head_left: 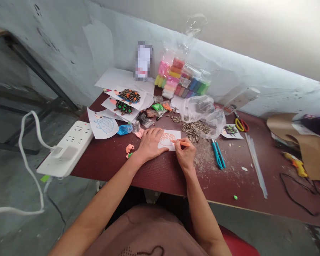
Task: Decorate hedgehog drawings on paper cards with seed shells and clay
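Note:
My right hand (185, 154) is closed around an orange marker (183, 143), its tip at a small white paper (176, 134). On that paper is an orange hedgehog-like drawing (168, 137) filled with short strokes; its left part is hidden by my other hand. My left hand (151, 144) lies flat with fingers stretched over the paper's left edge. Left of it are pieces of pinkish-orange clay (129, 148) and a bit of green clay. A heap of striped sunflower seeds (193, 129) lies just beyond my right hand, partly in a clear plastic bag (202, 113).
Hedgehog pictures (130, 96) and a blue drawing (104, 124) lie at left, near a white power strip (74, 142). Packs of coloured clay (181, 80) lean on the wall. To the right are a teal cutter (218, 155), scissors (241, 124), glue sticks (256, 165) and a yellow glue gun (296, 164).

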Demonstrator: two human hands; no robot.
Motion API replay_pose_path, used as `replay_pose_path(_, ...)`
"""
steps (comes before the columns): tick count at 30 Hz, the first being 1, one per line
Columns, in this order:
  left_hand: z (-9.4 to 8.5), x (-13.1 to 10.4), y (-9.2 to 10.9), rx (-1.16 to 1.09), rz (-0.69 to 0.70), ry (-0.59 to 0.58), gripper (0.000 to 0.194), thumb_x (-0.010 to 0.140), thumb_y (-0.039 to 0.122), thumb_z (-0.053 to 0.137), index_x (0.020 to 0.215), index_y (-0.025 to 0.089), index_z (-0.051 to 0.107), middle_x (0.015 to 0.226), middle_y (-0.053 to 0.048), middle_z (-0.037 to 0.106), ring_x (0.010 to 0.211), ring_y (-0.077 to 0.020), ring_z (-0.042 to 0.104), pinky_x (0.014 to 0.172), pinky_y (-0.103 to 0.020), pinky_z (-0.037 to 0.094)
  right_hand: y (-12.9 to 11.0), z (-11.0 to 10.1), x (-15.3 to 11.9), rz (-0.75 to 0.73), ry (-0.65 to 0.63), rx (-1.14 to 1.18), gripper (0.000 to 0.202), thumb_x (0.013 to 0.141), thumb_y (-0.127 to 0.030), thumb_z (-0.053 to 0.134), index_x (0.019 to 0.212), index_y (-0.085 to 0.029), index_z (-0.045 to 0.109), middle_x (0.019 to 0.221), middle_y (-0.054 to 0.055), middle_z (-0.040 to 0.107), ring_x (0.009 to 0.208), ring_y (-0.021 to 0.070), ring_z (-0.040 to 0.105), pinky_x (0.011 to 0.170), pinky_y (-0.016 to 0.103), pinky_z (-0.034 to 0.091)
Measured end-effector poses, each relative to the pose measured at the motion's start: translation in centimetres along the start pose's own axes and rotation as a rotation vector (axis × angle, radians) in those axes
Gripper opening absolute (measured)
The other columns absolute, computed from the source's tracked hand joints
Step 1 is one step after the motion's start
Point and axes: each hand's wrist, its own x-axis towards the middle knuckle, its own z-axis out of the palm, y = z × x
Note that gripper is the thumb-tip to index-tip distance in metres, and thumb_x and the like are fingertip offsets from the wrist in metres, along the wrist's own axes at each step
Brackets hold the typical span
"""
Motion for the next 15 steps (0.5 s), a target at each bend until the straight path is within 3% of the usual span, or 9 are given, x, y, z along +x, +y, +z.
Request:
replay_pose_path(6, 0.02, 0.01, 0.02, 0.005, -0.003, 0.001, 0.074, 0.081, 0.051, 0.077, 0.141, 0.014, 0.053, 0.149, -0.016, 0.055, 0.137, -0.0346, 0.048, 0.118, -0.050, 0.034, 0.00, -0.50, 0.25, 0.016, 0.121, -0.028, 0.020, 0.080, -0.036, 0.052, 0.067, -0.023, 0.057, 0.067, 0.004, 0.070, 0.058, 0.0172, 0.060, 0.061, 0.029, 0.043)
replay_pose_path(15, -0.26, 0.06, 0.19, 0.004, -0.008, -0.015, 0.075, 0.081, 0.050, 0.077, 0.142, 0.012, 0.054, 0.149, -0.017, 0.054, 0.138, -0.0349, 0.048, 0.118, -0.051, 0.035, -0.09, -0.48, 0.27, 0.016, 0.063, -0.062, 0.025, 0.081, -0.043, 0.053, 0.067, -0.023, 0.058, 0.062, 0.002, 0.067, 0.054, 0.0163, 0.057, 0.058, 0.028, 0.042)
